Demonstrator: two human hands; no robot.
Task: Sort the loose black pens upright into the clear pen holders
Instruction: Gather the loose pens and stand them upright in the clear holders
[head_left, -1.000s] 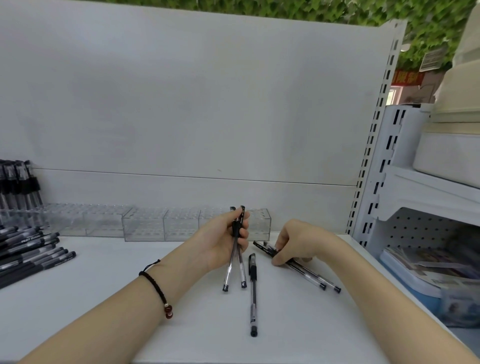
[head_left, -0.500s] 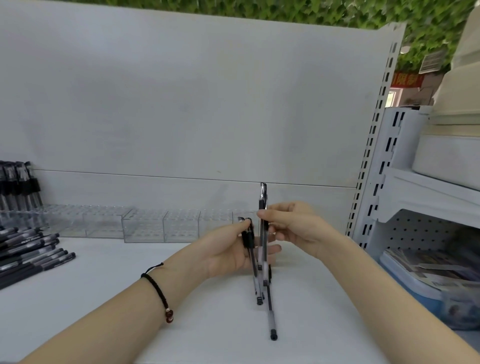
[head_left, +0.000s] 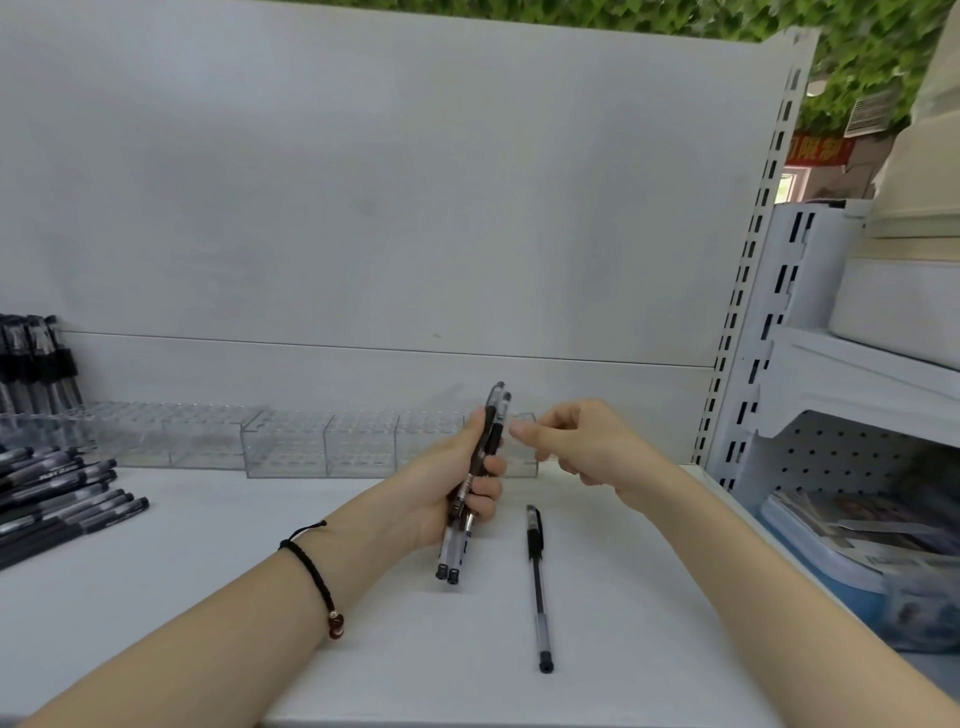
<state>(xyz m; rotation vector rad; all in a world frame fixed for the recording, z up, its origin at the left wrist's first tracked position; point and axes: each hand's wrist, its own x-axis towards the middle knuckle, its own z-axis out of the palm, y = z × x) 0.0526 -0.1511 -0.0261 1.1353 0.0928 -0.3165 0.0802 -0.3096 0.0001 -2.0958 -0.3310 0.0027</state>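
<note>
My left hand (head_left: 457, 483) grips a small bundle of black pens (head_left: 475, 483), held nearly upright above the white shelf, caps up. My right hand (head_left: 582, 441) hovers just right of the bundle, fingers loosely curled and holding nothing. One loose black pen (head_left: 537, 582) lies on the shelf in front of my right hand, pointing toward me. A row of clear pen holders (head_left: 322, 441) stands along the back panel, behind both hands. The holder at the far left carries upright black pens (head_left: 36, 364).
A pile of loose black pens (head_left: 57, 499) lies at the shelf's left edge. A white slotted upright (head_left: 748, 291) bounds the shelf on the right, with a second white rack (head_left: 857, 374) and stacked booklets (head_left: 852, 535) beyond it.
My right hand picked pens off the shelf, brought them upright to my left hand and let go. The left hand's bundle has grown. One pen stays lying on the shelf.
</note>
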